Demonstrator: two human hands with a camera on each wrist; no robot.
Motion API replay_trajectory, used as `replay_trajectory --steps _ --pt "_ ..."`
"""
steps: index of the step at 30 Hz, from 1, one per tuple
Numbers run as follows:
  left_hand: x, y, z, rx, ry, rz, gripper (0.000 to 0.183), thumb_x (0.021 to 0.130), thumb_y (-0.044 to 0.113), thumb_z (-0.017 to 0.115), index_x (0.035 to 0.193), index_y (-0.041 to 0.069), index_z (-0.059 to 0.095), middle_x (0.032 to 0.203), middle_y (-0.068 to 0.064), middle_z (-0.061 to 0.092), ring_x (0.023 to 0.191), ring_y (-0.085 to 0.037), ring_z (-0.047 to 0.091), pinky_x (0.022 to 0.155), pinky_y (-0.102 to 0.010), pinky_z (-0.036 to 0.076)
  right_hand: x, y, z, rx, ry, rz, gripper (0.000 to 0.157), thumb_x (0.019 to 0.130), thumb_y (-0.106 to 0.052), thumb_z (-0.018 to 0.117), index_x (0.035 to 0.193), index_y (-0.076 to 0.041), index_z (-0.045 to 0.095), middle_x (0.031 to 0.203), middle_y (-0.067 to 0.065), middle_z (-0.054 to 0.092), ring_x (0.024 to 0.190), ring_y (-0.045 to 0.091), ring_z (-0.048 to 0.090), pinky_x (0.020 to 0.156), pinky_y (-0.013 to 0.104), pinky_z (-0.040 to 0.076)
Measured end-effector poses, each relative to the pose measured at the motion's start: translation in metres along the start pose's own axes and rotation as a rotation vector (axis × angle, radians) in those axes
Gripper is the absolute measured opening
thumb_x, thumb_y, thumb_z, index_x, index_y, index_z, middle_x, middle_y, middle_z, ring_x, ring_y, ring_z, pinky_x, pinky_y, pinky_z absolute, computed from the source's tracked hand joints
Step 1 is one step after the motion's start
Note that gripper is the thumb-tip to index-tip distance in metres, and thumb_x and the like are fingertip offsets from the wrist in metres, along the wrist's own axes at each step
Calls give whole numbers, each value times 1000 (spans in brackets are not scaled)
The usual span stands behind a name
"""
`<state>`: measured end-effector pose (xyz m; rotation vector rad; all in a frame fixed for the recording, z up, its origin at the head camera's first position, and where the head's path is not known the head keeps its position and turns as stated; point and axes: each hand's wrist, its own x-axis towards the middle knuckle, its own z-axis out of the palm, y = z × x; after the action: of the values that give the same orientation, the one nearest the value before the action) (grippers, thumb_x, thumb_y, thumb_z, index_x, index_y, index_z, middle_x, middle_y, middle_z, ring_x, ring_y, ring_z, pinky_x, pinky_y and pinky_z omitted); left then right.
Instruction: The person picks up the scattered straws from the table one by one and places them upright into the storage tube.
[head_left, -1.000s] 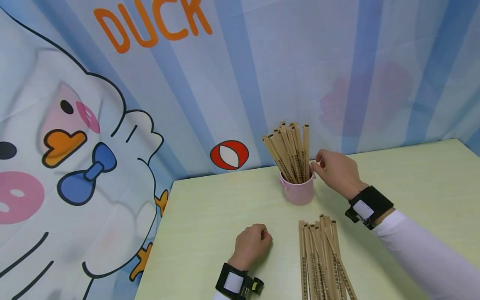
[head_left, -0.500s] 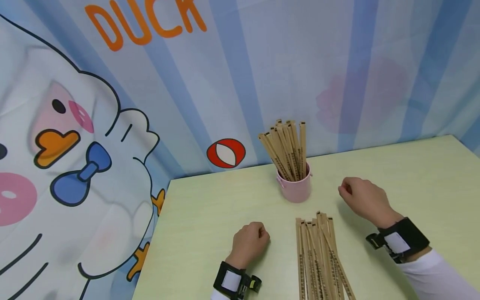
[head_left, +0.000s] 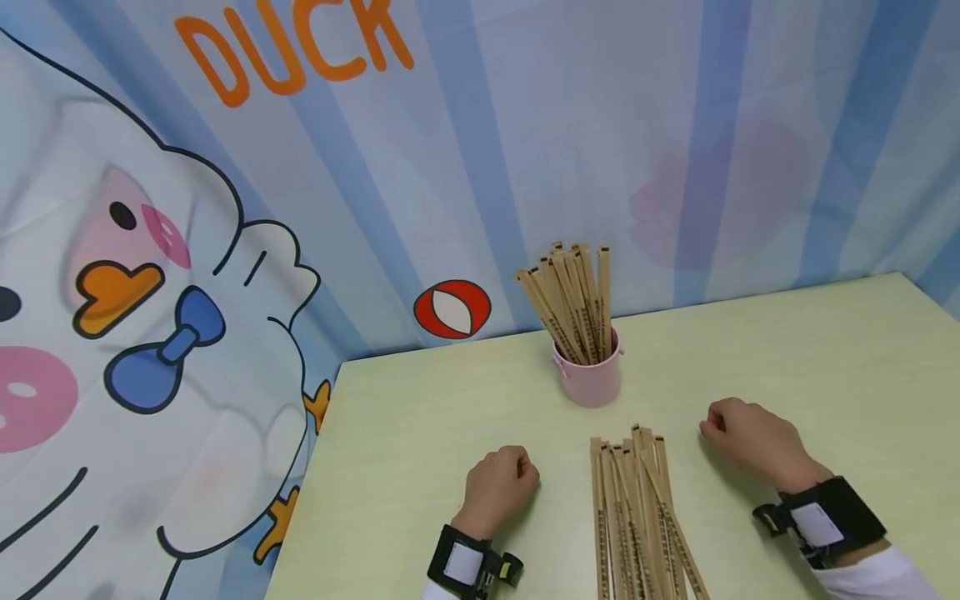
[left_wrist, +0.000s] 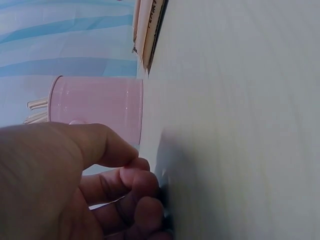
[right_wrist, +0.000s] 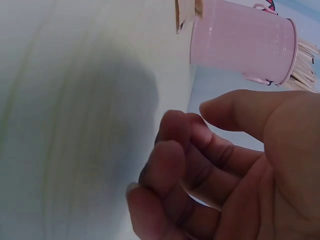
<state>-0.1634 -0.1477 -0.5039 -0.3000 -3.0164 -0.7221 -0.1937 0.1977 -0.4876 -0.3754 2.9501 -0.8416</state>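
Note:
A small pink bucket (head_left: 591,385) stands near the back of the table, holding several slim sticks in printed brown paper sleeves (head_left: 573,304) upright and fanned out. Nearer the front lies a loose bundle of the same paper-sleeved sticks (head_left: 637,517). On its left my left hand (head_left: 498,487) rests at the table, fingers loosely curled and holding nothing; the left wrist view shows thumb (left_wrist: 107,145) and fingertips close together. To the bundle's right is my right hand (head_left: 757,442), low over the table. Its fingers (right_wrist: 167,165) are loosely bent, with nothing between them and the thumb.
The pale wooden table (head_left: 420,417) ends at a blue striped backdrop (head_left: 585,150) printed with a duck and a red-and-white ball. Both wrists wear black straps (head_left: 843,517) with small cameras.
My right hand has left the bucket's rim, moving right and toward me, down to the table. My left hand and the sticks have stayed in place.

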Motion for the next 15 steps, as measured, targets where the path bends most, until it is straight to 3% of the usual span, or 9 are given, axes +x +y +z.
replay_trajectory --steps 4,15 --pt "0 1 0 6 -2 -5 24 81 10 56 59 16 48 52 7 41 44 -7 36 39 -24 26 -1 4 5 7 -38 20 25 90 -15 56 66 -12 48 57 -2 40 52 15 39 49 30 28" --pt "1 5 1 10 -19 -35 28 88 20 60 62 16 51 54 6 45 46 -8 39 42 -24 29 0 5 7 14 -37 48 27 91 -18 53 64 -12 48 56 -1 40 51 15 39 48 30 29"
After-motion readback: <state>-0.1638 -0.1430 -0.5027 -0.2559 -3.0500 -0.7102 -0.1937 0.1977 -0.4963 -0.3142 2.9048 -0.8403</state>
